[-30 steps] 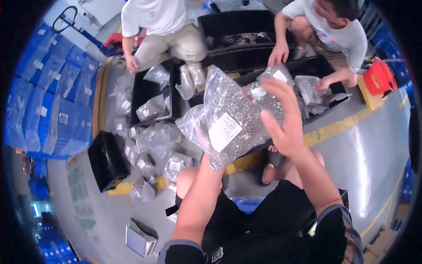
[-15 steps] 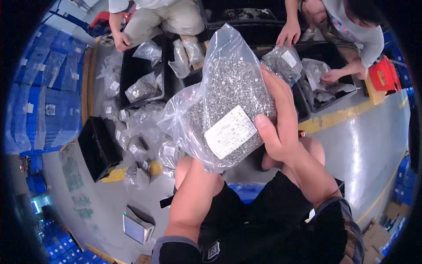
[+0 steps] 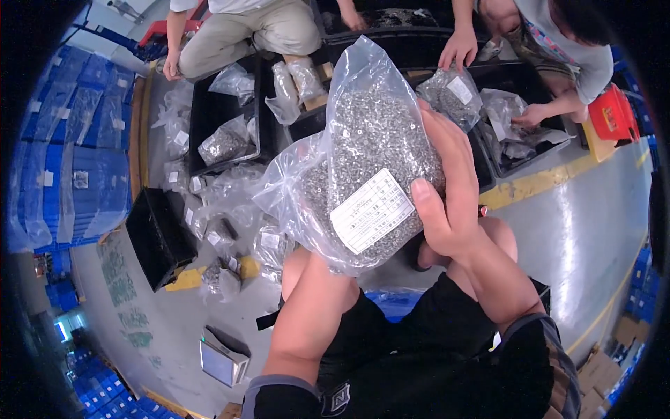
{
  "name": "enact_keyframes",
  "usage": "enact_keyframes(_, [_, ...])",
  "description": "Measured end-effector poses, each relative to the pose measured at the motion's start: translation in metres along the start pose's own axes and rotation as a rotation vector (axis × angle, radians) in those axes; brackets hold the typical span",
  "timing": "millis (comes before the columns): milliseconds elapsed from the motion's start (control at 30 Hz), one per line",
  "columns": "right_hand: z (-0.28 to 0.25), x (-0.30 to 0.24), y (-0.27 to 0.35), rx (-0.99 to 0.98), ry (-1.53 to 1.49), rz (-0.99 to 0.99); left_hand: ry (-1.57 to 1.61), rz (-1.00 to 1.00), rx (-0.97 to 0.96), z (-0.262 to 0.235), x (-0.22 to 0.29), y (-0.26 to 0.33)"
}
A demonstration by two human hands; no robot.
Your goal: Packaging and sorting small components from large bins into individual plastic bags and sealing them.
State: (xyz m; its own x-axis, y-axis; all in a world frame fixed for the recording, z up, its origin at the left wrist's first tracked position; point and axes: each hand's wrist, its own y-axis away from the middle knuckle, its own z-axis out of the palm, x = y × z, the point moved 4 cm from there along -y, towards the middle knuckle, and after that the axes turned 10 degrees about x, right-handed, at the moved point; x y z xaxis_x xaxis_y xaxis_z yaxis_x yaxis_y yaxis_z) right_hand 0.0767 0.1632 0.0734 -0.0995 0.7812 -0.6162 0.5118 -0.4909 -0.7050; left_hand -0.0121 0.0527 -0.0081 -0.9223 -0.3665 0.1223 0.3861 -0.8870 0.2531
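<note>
Now closer than a second ago, the bag of small metal parts (image 3: 377, 160) is clasped by the right hand (image 3: 447, 188) and cupped beneath by the left hand (image 3: 317, 276).

Right hand (image 3: 453, 202) grips clear bag of small metal parts (image 3: 370, 160), thumb beside its white label (image 3: 371, 209). Left hand (image 3: 314, 279) supports bag from beneath, largely hidden.

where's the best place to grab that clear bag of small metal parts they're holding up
Probably around the full lower body of the clear bag, from its right side and from beneath. The small metal parts bulge there, while the upper left corner is slack, empty film that would slip. The right hand already wraps that side, thumb beside the white label; the left hand is under the bottom.
</note>
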Motion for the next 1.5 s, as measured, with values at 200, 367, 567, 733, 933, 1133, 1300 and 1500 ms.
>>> enact_keyframes(200, [0.001, 0.002, 0.001, 0.025, 0.007, -0.008, 0.249, -0.103, 0.199, -0.009, 0.000, -0.002])
enact_keyframes(367, [0.004, 0.000, 0.001, 0.031, 0.015, -0.013, 0.024, -0.071, 0.025, -0.036, 0.000, -0.018])
enact_keyframes(567, [0.000, 0.007, 0.000, 0.030, 0.086, -0.003, -0.297, -0.040, 0.399, -0.016, -0.005, -0.027])
enact_keyframes(733, [0.008, 0.016, -0.007, -0.022, 0.110, 0.124, -0.163, -0.035, 0.053, -0.011, -0.005, -0.031])
enact_keyframes(933, [0.011, 0.023, -0.009, -0.027, 0.135, 0.165, -0.485, 0.156, -0.297, -0.008, -0.011, -0.037])
enact_keyframes(1133, [0.016, 0.023, -0.004, -0.010, 0.130, 0.117, -0.325, 0.119, -0.102, -0.024, 0.004, -0.045])
enact_keyframes(1300, [0.049, 0.034, 0.044, 0.101, -1.089, 1.173, -0.412, 0.359, -0.187, 0.002, 0.024, -0.043])
enact_keyframes(1500, [0.079, -0.014, 0.056, -0.146, -1.341, 1.403, 0.102, 0.194, -0.129, -0.042, 0.041, -0.057])
